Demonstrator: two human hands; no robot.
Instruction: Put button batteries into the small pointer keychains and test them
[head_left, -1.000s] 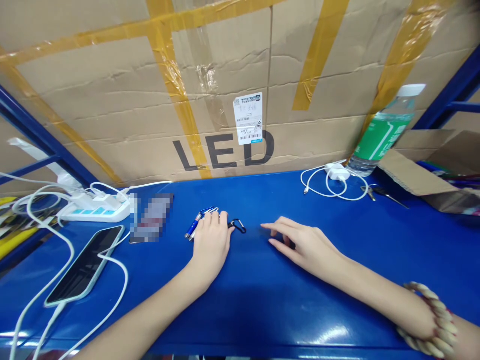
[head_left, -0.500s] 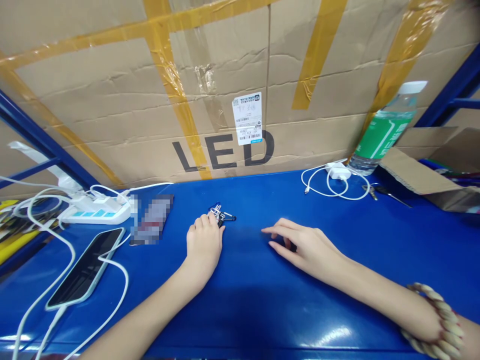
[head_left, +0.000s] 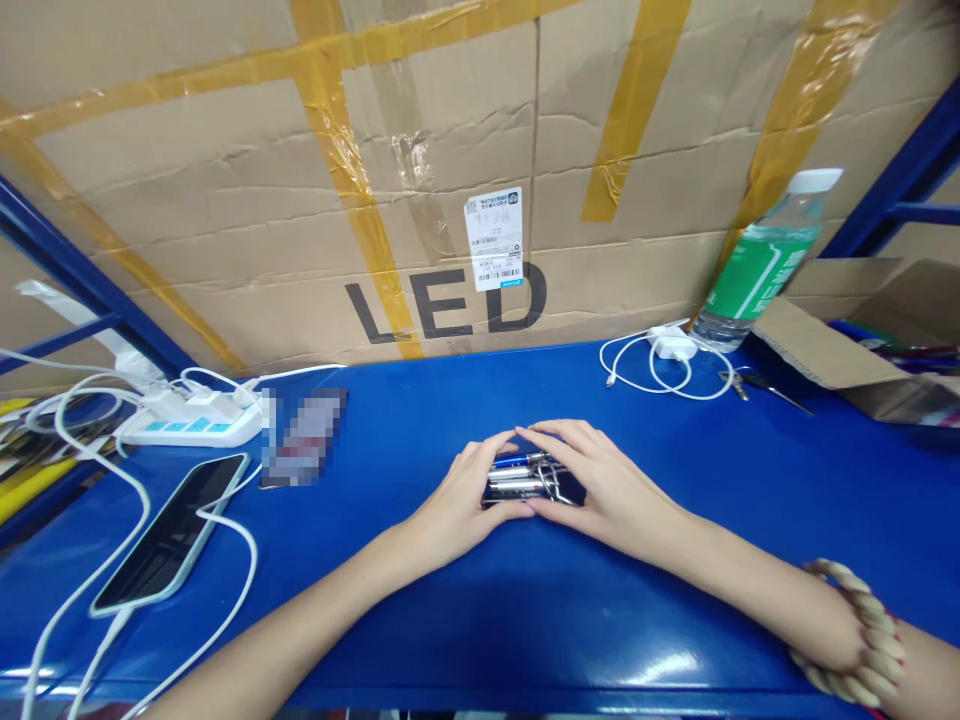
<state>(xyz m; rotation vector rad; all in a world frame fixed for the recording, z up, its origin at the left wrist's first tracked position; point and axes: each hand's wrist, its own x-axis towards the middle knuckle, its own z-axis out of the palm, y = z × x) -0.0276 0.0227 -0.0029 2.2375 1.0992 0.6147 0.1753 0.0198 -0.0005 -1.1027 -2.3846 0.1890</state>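
Between my two hands lies a cluster of pens (head_left: 517,485), slim blue, silver and black barrels lying side by side, with a bent wire loop at their right end. My left hand (head_left: 457,500) curls round the left end, fingers above and thumb below. My right hand (head_left: 611,485) bends round the right end in the same way. The fingertips of both hands meet, or nearly meet, above the cluster, and the thumbs come together below it. Palms and fingers hide the ends of the pens. A beaded bracelet (head_left: 862,635) circles my right wrist.
The blue tabletop (head_left: 420,630) backs onto a large taped carton (head_left: 247,220). At left are a power strip (head_left: 202,425), a phone (head_left: 176,535) with white cables and a blurred packet (head_left: 307,435). At right stand a water bottle (head_left: 772,265), a charger (head_left: 671,343) and an open box (head_left: 825,345).
My left hand has moved right and nearer with the pens. My right hand has come slightly left, so that both hands now surround the cluster.
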